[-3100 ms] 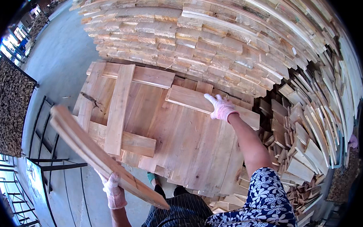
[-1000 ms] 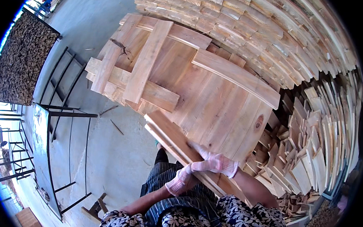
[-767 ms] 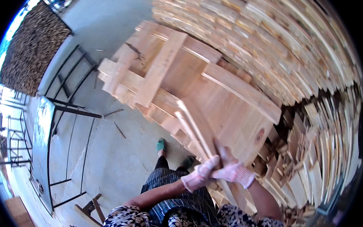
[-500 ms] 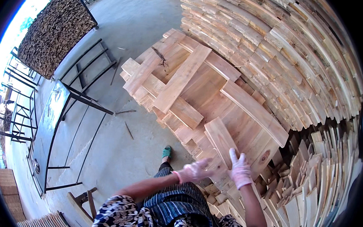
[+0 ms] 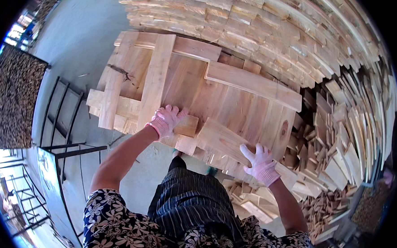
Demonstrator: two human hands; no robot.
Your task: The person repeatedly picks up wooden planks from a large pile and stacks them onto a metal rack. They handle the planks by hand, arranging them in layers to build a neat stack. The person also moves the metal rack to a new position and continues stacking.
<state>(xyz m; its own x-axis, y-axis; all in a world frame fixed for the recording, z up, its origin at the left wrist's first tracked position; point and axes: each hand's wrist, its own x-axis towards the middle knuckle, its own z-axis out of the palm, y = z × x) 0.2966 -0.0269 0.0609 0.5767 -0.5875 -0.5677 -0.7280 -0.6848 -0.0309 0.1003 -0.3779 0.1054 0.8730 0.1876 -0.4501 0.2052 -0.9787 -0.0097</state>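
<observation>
My left hand [image 5: 166, 122], in a pale pink glove, lies at the near edge of a stack of boards. Its fingers bend over a short wooden board [image 5: 187, 125], whose right end shows beside them. In a matching glove, my right hand [image 5: 261, 164] rests at the right end of a loose plank [image 5: 224, 141], thumb and fingers spread. This plank lies slantwise along the stack's near edge. A long crosswise board [image 5: 157, 79] lies just beyond my left hand. Closely laid planks [image 5: 235, 101] form the top between.
A high wall of stacked boards [image 5: 239, 27] stands behind, with another long plank [image 5: 254, 84] before it. Jumbled offcuts [image 5: 326, 130] fill the right side. Black metal frames [image 5: 66, 112] and a pile of thin sticks [image 5: 13, 98] stand left on the concrete floor.
My left hand has moved left and forward from the air onto the short board. My right hand stays at the loose plank's end. The view has turned, so the stack now runs more sideways.
</observation>
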